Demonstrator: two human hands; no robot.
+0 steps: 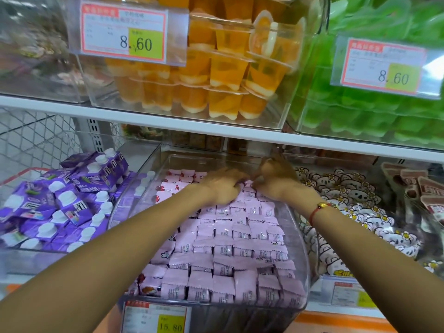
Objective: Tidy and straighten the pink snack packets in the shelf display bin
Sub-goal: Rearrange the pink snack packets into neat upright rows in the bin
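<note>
Two bare forearms reach into the clear plastic display bin (pixel 303 239) on the lower white shelf (pixel 360 313), and both hands work at the far end of it. The left hand (pixel 222 186) lies palm down, its curled fingers (pixel 236 187) pressing on the small pink snack packets (pixel 230 251); motion blur hides whether it pinches one. The right hand (pixel 278 182), with a red cord bracelet carrying a gold bead (pixel 320 206) at its wrist, is bent over the same spot just beside the left, fingertips down among the packets; whether it grasps one I cannot tell. The packets fill the bin in overlapping rows, printed backs up nearer the camera, with a few cherry-printed fronts showing along the left wall and far end. An orange price label reading 15.80 (pixel 157 319) hangs on the bin's front. Purple drink cartons with white caps (pixel 62 207) lie heaped in the bin to the left, and white flower-printed packets (pixel 355 207) fill the bin to the right. Orange jelly cups (pixel 204 75) sit in a clear bin on the shelf above.
</note>
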